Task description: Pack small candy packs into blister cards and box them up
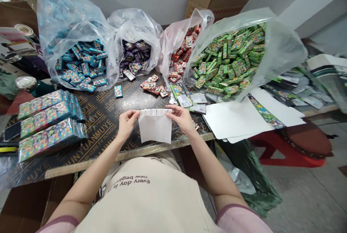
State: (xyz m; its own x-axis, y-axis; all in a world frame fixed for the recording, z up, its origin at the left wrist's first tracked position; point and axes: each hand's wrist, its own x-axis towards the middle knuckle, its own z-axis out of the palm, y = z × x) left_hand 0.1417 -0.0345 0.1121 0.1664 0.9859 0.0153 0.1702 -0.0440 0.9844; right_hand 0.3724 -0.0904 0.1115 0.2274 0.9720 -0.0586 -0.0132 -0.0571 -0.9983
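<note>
Between my hands, over the front edge of the table, is a white sheet of paper or thin card (155, 130) with a narrow printed strip folded along its top. My left hand (127, 123) pinches the top left corner between thumb and fingers. At the top right corner my right hand (183, 119) grips the sheet in the same way. Just beyond lie loose small red boxes (154, 85) and one small blue box (118, 91). Printed green packs with white labels (181, 95) are close behind my right hand.
Clear plastic bags hold small blue boxes (84, 65), purple boxes (135, 54), red boxes (187, 45) and green boxes (230, 57) along the back. Wrapped stacks (48, 124) stand at left. White card sheets (230, 119) overhang the right edge, near a red stool (292, 146).
</note>
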